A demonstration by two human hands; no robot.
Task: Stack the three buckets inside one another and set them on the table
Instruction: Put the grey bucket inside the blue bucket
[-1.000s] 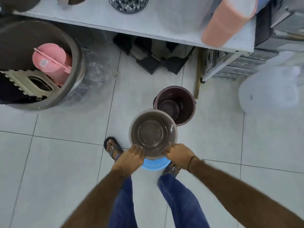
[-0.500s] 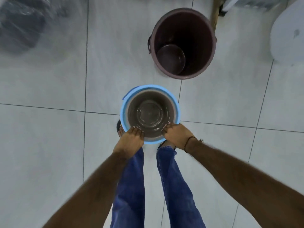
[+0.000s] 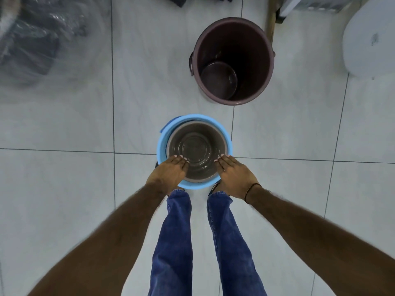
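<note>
Grey bucket (image 3: 196, 150) nested in blue bucket (image 3: 161, 144), maroon bucket (image 3: 233, 60) apart

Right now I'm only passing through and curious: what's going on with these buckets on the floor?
A person stands over a grey bucket nested inside a blue bucket on the tiled floor. The left hand and right hand both rest on the near rim of the grey one. A larger maroon bucket stands apart, farther ahead, not yet part of the stack.
</note>
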